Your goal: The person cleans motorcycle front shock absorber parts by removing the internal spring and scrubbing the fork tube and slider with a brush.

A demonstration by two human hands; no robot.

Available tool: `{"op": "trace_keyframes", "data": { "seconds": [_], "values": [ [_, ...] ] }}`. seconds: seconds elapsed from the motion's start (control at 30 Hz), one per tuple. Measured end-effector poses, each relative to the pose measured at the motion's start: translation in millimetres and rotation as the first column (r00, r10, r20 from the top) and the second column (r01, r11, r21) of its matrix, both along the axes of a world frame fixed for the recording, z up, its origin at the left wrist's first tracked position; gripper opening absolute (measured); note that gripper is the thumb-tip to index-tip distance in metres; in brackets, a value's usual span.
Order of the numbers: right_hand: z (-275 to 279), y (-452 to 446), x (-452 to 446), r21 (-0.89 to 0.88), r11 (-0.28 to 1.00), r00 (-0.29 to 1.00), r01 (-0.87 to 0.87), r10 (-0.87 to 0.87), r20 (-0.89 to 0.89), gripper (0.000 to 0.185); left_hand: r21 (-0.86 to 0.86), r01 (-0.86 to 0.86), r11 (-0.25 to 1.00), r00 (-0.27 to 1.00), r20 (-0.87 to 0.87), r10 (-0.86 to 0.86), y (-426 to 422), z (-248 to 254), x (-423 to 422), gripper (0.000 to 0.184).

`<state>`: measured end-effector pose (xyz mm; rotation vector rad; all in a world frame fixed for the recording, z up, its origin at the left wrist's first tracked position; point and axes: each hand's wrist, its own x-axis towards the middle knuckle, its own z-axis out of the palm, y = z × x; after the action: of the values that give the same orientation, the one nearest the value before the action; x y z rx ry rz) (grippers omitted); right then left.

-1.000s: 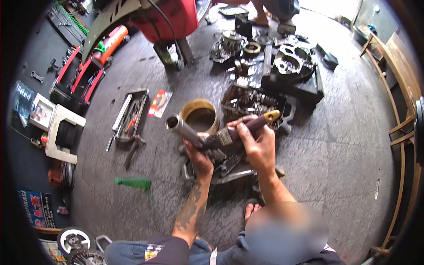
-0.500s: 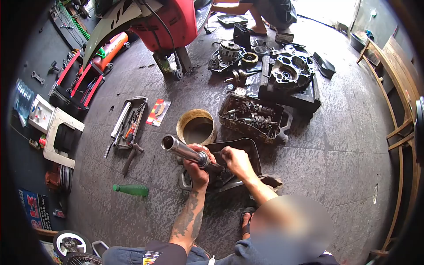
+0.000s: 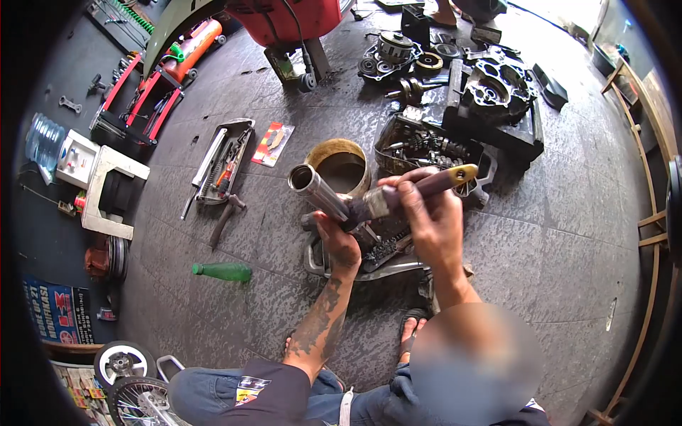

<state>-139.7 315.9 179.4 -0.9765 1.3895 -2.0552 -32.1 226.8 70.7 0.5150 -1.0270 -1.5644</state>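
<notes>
My left hand [image 3: 342, 245] is wrapped round a shiny metal tube [image 3: 321, 194], whose open end points up and left. In my right hand [image 3: 435, 220] is a brush [image 3: 444, 182] with a dark handle and a yellow tip; its bristles touch the lower part of the tube. Beneath both hands lies a tray [image 3: 391, 270] with dark metal parts, partly hidden by them. A round tan container [image 3: 364, 153] of dark liquid stands just behind the tube.
Gear parts fill a bin [image 3: 387, 163], near an engine case [image 3: 497, 89]. Left are a tool tray [image 3: 245, 126], a hammer [image 3: 226, 220], a green bottle [image 3: 224, 271] and a red toolbox [image 3: 131, 106]. Another person's leg [image 3: 444, 13] shows at the top.
Half a second ago my right hand was lower beside the tube, with no brush visible; now the brush shows raised against the tube. My left hand still holds the tube. The view has shifted.
</notes>
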Motion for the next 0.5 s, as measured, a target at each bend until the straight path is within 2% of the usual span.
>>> {"op": "trace_keyframes", "data": {
  "seconds": [0.07,0.1,0.13,0.23,0.3,0.33,0.4,0.43,0.5],
  "values": [
    [0,5,10,0.025,0.999,0.998,0.032,-0.031,-0.050,0.009,-0.033,-0.189,0.981,0.979,0.072,0.191,-1,9,-2,0.047],
    [-3,9,14,0.027,0.999,0.998,0.036,-0.034,-0.060,0.009,-0.032,-0.199,0.980,0.977,0.072,0.201,1,13,-1,0.047],
    [-6,14,19,0.030,0.999,0.997,0.039,-0.036,-0.067,0.009,-0.063,-0.156,0.986,0.986,0.046,0.159,3,21,0,0.051],
    [-13,29,32,-0.010,0.999,0.993,-0.040,0.041,0.108,0.011,-0.078,-0.030,0.997,0.998,-0.048,0.026,2,28,1,0.056],
    [-16,35,29,0.007,0.999,0.989,-0.038,0.037,0.140,0.011,-0.077,-0.013,0.997,0.999,-0.052,0.009,1,24,5,0.054],
    [-15,35,26,0.031,0.999,0.990,-0.020,0.015,0.143,0.011,-0.145,0.005,0.989,1.000,-0.019,-0.008,-1,18,8,0.053],
    [-8,31,22,-0.060,0.998,0.973,0.033,-0.018,0.232,0.009,-0.256,-0.015,0.967,1.000,0.017,0.020,-7,4,9,0.070],
    [-2,26,18,-0.043,0.999,0.985,0.017,-0.009,0.175,0.009,-0.299,-0.054,0.953,0.998,0.021,0.063,-11,-4,8,0.076],
    [3,10,8,-0.015,1.000,0.997,-0.003,0.004,0.073,0.010,-0.342,-0.062,0.938,0.986,0.126,0.111,-12,-2,14,0.071]
  ]
}}
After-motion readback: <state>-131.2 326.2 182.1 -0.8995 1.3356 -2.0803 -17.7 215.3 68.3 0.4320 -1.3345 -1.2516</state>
